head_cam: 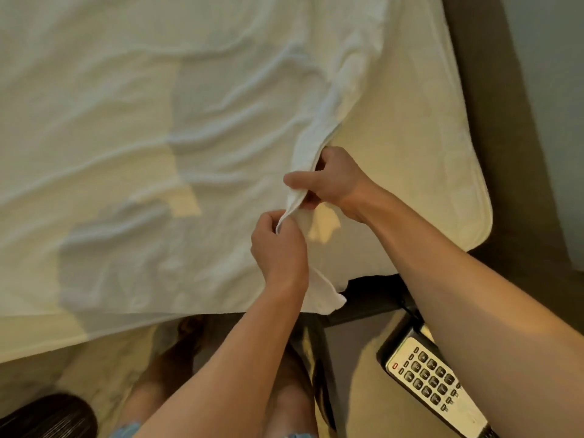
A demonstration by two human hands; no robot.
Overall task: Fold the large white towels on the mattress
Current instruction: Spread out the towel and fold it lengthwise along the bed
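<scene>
One large white terry towel point(158, 121) is seen, spread wide and wrinkled over most of the cream padded mattress point(436, 159), with its near hem brought to the mattress's front edge. Its right-hand edge is gathered into a raised ridge that runs from the far side down to the hands. That ridge is gripped by the right hand point(335, 181), whose thumb and curled fingers are closed round the fabric. Just below it, the same edge is pinched by the left hand point(279, 248), with the fingers curled on the hem. The two hands are held close together, almost touching, above the near right part of the mattress. A short tail of the towel's corner point(328, 298) is seen dangling below the left wrist.

The step in hand is judged to be the opening one: an edge is being secured, and no fold is yet laid. For the next move, the hands would probably need to be drawn apart along the hem so that it is tensioned. The edge would then need to be carried across to meet the opposite side, with the wrinkles smoothed so that the layers align.

Beyond the mattress, a silver remote control with dark buttons point(433, 380) is seen on a dark surface at the lower right, partly hidden by the right forearm.
</scene>
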